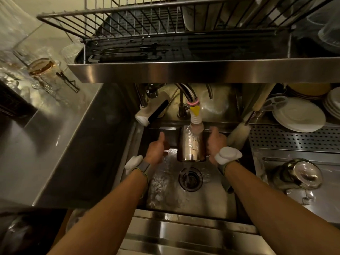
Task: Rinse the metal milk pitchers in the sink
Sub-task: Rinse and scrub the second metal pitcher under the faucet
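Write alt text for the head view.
A right hand holds a metal pitcher under a running tap hose over a steel sink; water spills toward the drain. The left hand is beside it, thumb up.

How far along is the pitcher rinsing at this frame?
Done: nothing I can confirm; no rinsed pitcher shows set aside. In hand: the right hand grips one metal pitcher under the running faucet, water streaming down to the drain. The left hand is off it, fingers curled. Left: finishing this rinse and setting it down; no other pitcher shows in the sink, so the remaining count is unclear.
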The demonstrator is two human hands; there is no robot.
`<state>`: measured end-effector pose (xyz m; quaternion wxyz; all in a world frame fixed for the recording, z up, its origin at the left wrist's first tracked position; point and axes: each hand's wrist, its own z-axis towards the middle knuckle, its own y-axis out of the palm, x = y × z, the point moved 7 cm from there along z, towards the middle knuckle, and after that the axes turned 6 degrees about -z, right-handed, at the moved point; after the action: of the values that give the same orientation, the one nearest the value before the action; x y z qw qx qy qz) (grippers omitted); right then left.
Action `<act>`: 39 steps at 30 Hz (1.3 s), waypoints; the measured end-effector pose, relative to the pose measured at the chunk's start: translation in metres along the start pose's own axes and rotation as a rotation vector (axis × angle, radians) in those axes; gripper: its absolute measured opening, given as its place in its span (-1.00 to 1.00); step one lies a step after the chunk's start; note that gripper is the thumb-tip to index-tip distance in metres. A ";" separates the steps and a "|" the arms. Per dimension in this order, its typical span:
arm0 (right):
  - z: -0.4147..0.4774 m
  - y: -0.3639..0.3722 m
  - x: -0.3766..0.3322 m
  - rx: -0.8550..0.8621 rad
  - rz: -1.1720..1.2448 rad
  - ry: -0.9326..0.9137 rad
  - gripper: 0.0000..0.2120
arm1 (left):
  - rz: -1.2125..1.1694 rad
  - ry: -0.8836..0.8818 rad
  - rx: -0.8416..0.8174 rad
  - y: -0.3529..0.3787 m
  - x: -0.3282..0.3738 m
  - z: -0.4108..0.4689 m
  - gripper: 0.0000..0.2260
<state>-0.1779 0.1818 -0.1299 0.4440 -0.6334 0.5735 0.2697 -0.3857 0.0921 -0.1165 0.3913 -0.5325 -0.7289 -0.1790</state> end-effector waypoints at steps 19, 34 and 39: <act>0.014 -0.017 -0.009 0.138 0.034 -0.057 -0.58 | 0.088 0.023 -0.034 0.012 0.005 0.000 -0.41; 0.009 -0.016 0.017 0.034 0.028 0.073 -0.64 | 0.081 0.042 -0.013 0.006 0.001 0.007 -0.45; 0.005 -0.011 0.019 0.070 -0.014 0.126 -0.59 | 0.088 0.049 -0.014 0.002 0.000 0.007 -0.46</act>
<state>-0.1624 0.1765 -0.1451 0.4307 -0.6374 0.6047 0.2062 -0.3865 0.0973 -0.1209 0.4128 -0.5622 -0.6936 -0.1800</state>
